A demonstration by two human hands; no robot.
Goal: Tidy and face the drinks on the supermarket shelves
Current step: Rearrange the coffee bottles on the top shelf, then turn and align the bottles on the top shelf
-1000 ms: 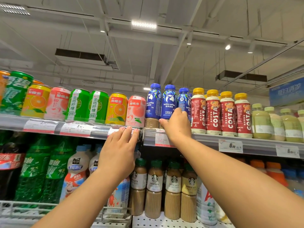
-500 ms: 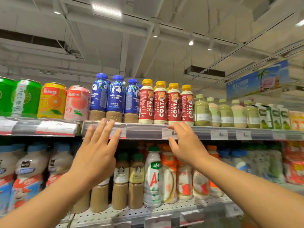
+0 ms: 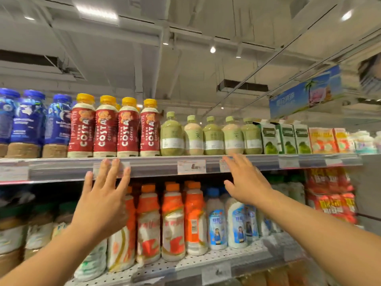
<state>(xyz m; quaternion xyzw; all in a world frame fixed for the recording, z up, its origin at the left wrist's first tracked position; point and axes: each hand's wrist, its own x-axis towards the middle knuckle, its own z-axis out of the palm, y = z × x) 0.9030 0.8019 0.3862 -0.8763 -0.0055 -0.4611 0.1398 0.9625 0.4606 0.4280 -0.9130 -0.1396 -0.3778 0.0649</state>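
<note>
On the top shelf (image 3: 160,165) stand blue coffee bottles (image 3: 28,124), several red Costa bottles (image 3: 105,129) with yellow caps, pale green and beige tea bottles (image 3: 212,136), then green cartons (image 3: 286,137). My left hand (image 3: 103,199) is raised with straight spread fingers, its tips at the shelf's front rail under the Costa bottles. My right hand (image 3: 245,180) is also spread flat, fingertips at the rail below the tea bottles. Neither hand holds anything.
The lower shelf (image 3: 206,263) carries orange-capped bottles (image 3: 171,219), blue-capped milk bottles (image 3: 216,219) and red packs (image 3: 329,195) at the right. Yellow cartons (image 3: 323,140) end the top row. A blue sign (image 3: 305,93) hangs at the upper right.
The view and both hands have shifted right along the shelf. My right hand left the blue bottles and now sits under the tea bottles; my left is under the Costa bottles.
</note>
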